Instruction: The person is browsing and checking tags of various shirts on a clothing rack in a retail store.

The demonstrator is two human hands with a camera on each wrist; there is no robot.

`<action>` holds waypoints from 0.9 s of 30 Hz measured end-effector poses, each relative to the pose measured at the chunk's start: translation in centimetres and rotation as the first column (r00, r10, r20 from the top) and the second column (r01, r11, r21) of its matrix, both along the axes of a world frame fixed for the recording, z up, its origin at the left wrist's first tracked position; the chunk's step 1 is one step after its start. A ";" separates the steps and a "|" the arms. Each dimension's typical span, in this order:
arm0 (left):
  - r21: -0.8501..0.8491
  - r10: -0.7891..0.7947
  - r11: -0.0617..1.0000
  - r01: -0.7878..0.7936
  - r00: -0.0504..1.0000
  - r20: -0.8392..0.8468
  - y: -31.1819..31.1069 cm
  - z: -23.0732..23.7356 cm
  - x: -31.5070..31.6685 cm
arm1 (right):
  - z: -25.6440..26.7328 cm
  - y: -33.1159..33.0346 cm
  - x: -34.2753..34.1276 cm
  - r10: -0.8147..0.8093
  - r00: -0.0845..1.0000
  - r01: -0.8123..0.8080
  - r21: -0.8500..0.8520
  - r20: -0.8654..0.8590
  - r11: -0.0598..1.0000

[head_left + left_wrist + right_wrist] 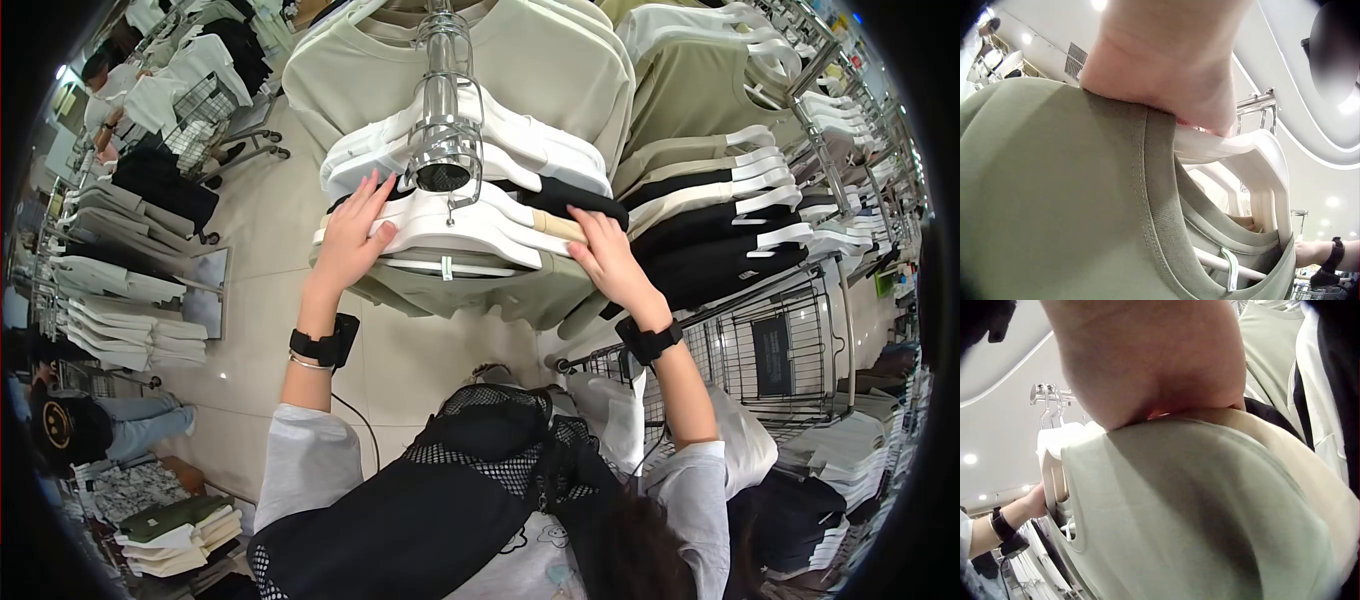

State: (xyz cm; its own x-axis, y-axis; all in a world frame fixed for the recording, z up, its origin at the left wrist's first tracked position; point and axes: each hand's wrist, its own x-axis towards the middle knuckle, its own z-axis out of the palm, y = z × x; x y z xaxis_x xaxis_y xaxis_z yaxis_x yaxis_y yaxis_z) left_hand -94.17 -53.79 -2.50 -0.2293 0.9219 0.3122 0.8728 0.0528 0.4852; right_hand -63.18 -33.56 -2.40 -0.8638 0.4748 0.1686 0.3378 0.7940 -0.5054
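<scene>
Left hand point(345, 245) lies open over one side of the hanging garments, fingers extended and thumb apart; the right hand point(622, 268) rests at the other side, fingers only slightly bent. Neither visibly closes round anything, though undersides are hidden. Between them, the frontmost sage-green, round-necked fabric shirt point(1054, 200) hangs below a shiny chrome display rail point(445, 120). It is already on its white plastic hanger point(440, 240), apparently hooked up, with a small white-and-green tag point(1232, 269) inside the neckline. Both hands have yet to come away; what else remains cannot be told.
</scene>
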 end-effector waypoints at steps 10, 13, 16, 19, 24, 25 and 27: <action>0.595 0.070 0.803 0.030 0.987 -0.144 -3.3 -3.2 9.7 | -6.6 -8.4 11.8 -0.660 0.694 0.648 -0.149 -0.288 0.747; 0.577 -0.052 0.813 0.080 0.997 -0.064 -2.7 -4.4 12.0 | -13.7 -12.8 21.6 -0.951 0.266 0.962 0.020 0.158 0.273; 0.355 -0.308 0.883 0.308 0.950 -0.059 0.5 -3.4 13.4 | -16.6 -16.9 28.8 -0.748 0.034 0.999 -0.031 0.663 0.018; 0.229 -0.541 0.820 0.525 0.841 0.013 3.7 -3.9 14.2 | -20.7 -19.3 31.6 -0.698 -0.001 0.973 -0.160 0.716 -0.165; 0.111 -0.753 0.656 0.746 0.657 0.033 8.3 -3.3 20.9 | -24.6 -16.6 31.7 -0.670 0.168 0.906 -0.380 0.723 -0.183; 0.071 -0.796 0.605 0.793 0.600 0.075 8.8 -3.3 22.7 | -25.5 -16.2 31.7 -0.650 0.161 0.931 -0.333 0.743 -0.150; 0.044 -0.837 0.544 0.838 0.537 0.106 9.6 -3.6 25.8 | -27.1 -15.3 32.7 -0.662 0.214 0.943 -0.329 0.719 -0.053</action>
State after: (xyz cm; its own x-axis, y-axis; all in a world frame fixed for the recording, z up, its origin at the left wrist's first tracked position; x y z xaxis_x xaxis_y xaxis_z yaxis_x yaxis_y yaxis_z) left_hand -68.34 -44.19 -6.06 0.6199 0.7136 0.3263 0.4673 -0.6698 0.5771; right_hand -30.48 -48.83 -29.51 0.3063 0.6727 -0.6735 0.6916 -0.6434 -0.3281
